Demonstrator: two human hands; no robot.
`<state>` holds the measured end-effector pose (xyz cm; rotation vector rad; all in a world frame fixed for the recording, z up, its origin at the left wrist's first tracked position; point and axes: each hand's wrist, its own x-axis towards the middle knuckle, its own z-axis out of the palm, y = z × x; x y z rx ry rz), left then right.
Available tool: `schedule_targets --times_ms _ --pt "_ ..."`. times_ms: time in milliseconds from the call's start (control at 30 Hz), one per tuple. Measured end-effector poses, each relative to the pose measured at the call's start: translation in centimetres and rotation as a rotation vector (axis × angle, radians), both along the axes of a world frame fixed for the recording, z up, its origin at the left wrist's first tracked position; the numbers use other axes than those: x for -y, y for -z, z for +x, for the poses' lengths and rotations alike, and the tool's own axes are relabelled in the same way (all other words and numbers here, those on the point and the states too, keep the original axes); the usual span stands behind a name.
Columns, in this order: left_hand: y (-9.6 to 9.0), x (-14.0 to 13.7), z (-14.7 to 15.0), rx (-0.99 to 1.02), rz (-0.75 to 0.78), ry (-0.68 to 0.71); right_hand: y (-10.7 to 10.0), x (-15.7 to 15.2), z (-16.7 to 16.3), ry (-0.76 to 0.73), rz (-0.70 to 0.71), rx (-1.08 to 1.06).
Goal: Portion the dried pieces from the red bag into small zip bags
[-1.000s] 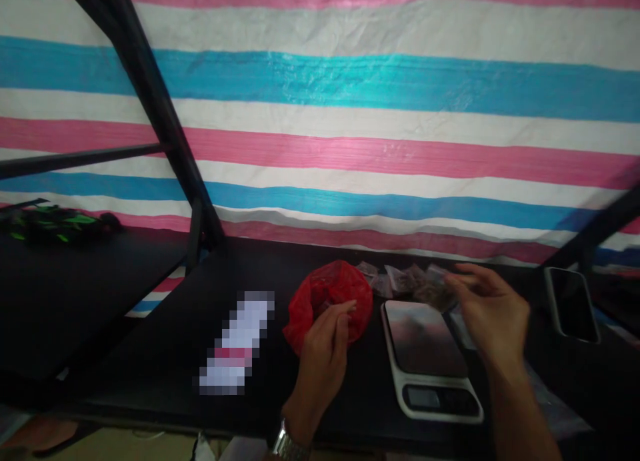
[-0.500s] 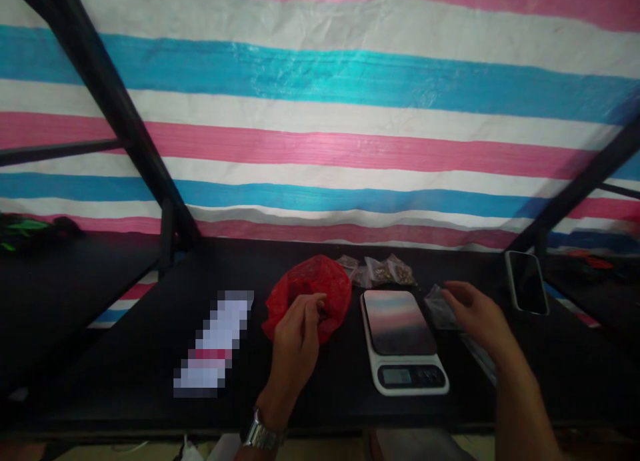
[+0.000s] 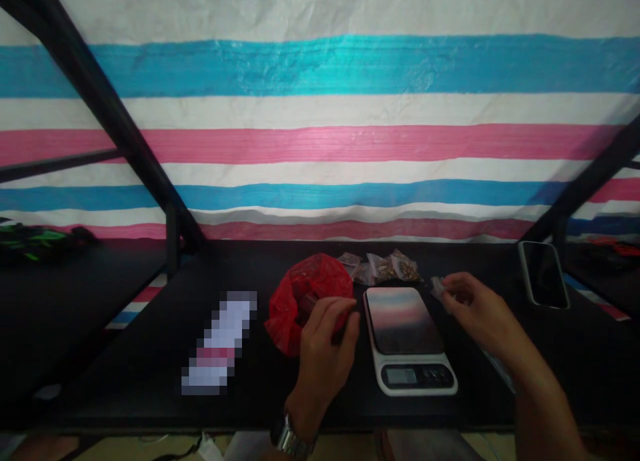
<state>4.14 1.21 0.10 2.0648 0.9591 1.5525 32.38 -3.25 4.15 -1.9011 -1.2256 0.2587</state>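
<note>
My left hand (image 3: 326, 341), with a metal watch on the wrist, is over the right edge of an open red plastic bag (image 3: 285, 314). Its thumb and fingertips come together; whatever they hold is too small to make out. The bag's contents are mostly hidden. Beyond the scale's right side, my right hand (image 3: 477, 311) pinches a small clear plastic bag (image 3: 437, 287). Between both hands lies a white kitchen scale (image 3: 383, 374) with a bare, shiny metal plate (image 3: 403, 320). Its display is unreadable.
Several small clear bags of brownish bits (image 3: 385, 268) lie behind the scale. A phone (image 3: 544, 274) rests at the right, and a blurred-out pale strip (image 3: 220, 341) at the left. Black slanted frame bars (image 3: 145, 174) flank the black table (image 3: 240, 261); a striped sheet (image 3: 350, 141) hangs behind.
My left hand has come out of the red bag and moved right, toward the scale. My right hand has lifted the small clear bag, now more bunched in its fingers. The view has shifted slightly.
</note>
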Motion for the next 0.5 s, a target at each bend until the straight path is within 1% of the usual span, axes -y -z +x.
schedule_targets --times_ms 33,67,100,200,300,433,500 --pt "0.0 0.4 0.5 -0.043 -0.006 0.014 -0.8 0.1 -1.5 -0.094 0.05 -0.052" --pt "0.1 0.7 1.0 -0.089 -0.028 0.036 -1.6 0.2 -3.3 -0.195 0.063 -0.097" --pt "0.1 1.0 1.4 -0.122 -0.048 0.06 -2.2 0.2 -5.1 -0.295 0.059 -0.124" --pt "0.3 1.5 2.2 -0.148 -0.095 0.128 -3.3 0.2 -9.9 -0.491 -0.018 -0.18" --pt "0.4 1.2 1.8 -0.09 -0.098 0.15 -3.4 0.0 -12.3 -0.542 -0.081 -0.185" --pt "0.2 0.6 0.6 -0.026 -0.073 0.192 -3.4 -0.1 -12.5 -0.52 -0.14 -0.168" --pt "0.2 0.6 0.2 -0.005 -0.073 0.213 -3.6 0.1 -12.4 -0.505 -0.138 -0.132"
